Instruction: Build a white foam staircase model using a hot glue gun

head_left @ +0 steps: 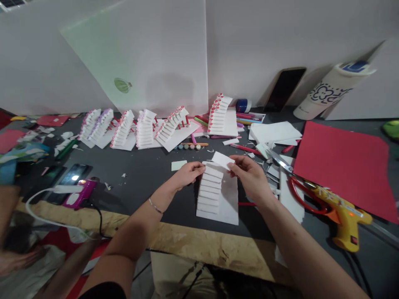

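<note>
While both my hands work above the white paper staircase (pixel 209 193), the fingers (pixel 232 165) of my right hand (pixel 249 178) are pinched closed on a loose white paper strip (pixel 222 160) that sticks up past the top step. My left hand (pixel 187 174) sits just left of that strip, its fingers (pixel 199 167) curled in against the strip's end; I cannot tell whether they grip it or only rest there.

The staircase lies on its white base sheet (pixel 229 203), on a dark tabletop (pixel 146 187). Beyond the staircase stands a row of similar paper staircases (pixel 123 128) with red-tipped steps. Just left of it lies a small pale green card (pixel 178 165), and farther left are a magenta device (pixel 79 193) and a phone (pixel 75 176). To its right are scissors (pixel 282 162) with red handles, a yellow hot glue gun (pixel 343 211) and a red card sheet (pixel 343 166). Another person's blurred hand (pixel 15 259) shows well left of the staircase, off the table.
</note>
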The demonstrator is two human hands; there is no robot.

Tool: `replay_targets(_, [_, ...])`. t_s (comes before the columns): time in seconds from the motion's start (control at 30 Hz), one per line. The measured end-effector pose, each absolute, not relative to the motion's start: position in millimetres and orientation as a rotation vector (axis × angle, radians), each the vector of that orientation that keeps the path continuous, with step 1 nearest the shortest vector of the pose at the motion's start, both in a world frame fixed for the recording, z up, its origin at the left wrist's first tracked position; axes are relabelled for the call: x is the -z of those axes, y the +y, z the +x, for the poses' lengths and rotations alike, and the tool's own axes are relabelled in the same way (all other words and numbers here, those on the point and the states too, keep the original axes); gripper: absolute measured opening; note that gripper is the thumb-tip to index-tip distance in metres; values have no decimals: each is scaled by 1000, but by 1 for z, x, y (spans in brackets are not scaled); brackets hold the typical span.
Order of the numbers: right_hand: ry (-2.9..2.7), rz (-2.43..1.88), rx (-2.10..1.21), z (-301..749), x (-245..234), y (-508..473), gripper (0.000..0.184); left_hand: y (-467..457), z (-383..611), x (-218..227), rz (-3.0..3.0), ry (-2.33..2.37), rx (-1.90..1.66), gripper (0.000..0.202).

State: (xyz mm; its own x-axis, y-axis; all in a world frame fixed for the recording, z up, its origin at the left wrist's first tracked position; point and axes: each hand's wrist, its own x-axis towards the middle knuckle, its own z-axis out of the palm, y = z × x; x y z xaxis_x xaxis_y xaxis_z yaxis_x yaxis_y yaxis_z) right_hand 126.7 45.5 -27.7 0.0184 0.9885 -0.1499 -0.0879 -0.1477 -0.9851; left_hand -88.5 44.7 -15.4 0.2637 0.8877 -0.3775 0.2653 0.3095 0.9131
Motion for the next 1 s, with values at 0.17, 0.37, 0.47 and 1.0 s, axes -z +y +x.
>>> replay_targets(0.17, [-1156, -1337, -1304, 126, 31, 47, 40, 44, -87, 16, 1195, 1243, -599, 27])
replay_targets(0.37, [-1138, -1323, -1302, 133, 39, 50, 39, 46, -88, 20, 1186, 1264, -610, 26])
replay_targets(0.47, [-1195, -1375, -1192, 136, 41, 54, 36, 47, -88, 21, 1183, 1279, -591, 26])
replay_targets(1.0, [-1788, -2354, 27, 288, -5, -55, 38, 55, -91, 18, 1212, 1294, -616, 37])
